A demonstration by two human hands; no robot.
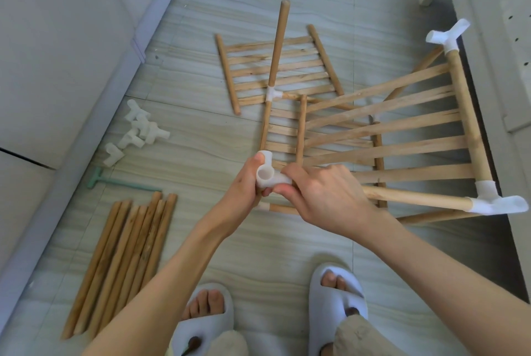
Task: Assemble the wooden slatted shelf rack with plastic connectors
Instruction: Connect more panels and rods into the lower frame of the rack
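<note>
Two hands (244, 183) around one white connector (268, 176)

The right hand (324, 197) hides the dowel's (416, 197) near end.

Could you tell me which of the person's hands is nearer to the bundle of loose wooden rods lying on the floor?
Left. The left hand, gripping the white connector, is up and right of the rod bundle. The right hand, holding the same connector, lies farther right.

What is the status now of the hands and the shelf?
Left hand grips white connector. Right hand holds the rod at it. Shelf panel has two corner connectors fitted. Nothing in the way.
</note>
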